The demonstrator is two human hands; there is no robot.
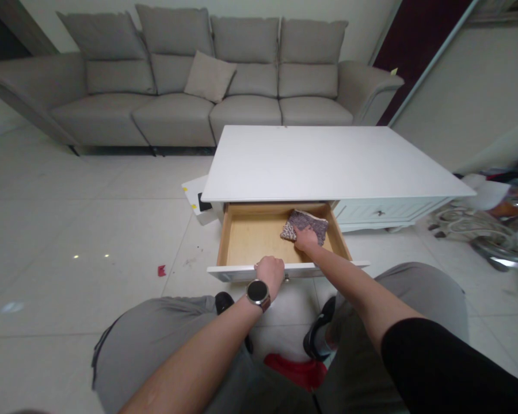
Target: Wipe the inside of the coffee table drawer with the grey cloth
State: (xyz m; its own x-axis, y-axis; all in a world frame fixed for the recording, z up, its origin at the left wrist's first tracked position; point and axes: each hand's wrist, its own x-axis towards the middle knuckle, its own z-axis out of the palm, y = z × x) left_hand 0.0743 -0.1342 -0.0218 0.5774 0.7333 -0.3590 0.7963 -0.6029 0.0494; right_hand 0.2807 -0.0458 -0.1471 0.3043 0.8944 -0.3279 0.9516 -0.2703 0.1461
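A drawer (256,237) with a pale wooden inside stands pulled out of the white coffee table (323,164). My left hand (271,270), with a watch on its wrist, is closed over the top edge of the drawer front, left of the small knob (286,278). Inside the drawer, toward its right side, lies a folded patterned cloth (311,221) in purplish brown with a lighter speckled part. My right hand (306,237) reaches in over the drawer front and grips the near part of this cloth. Some of its fingertips are hidden against the cloth.
Behind the table runs a long grey sofa (242,109) with a loose cushion (209,76). A white box (198,198) sits on the floor left of the table. To the right, a second drawer (371,213) is closed. A red scrap (161,270) lies on the tiles.
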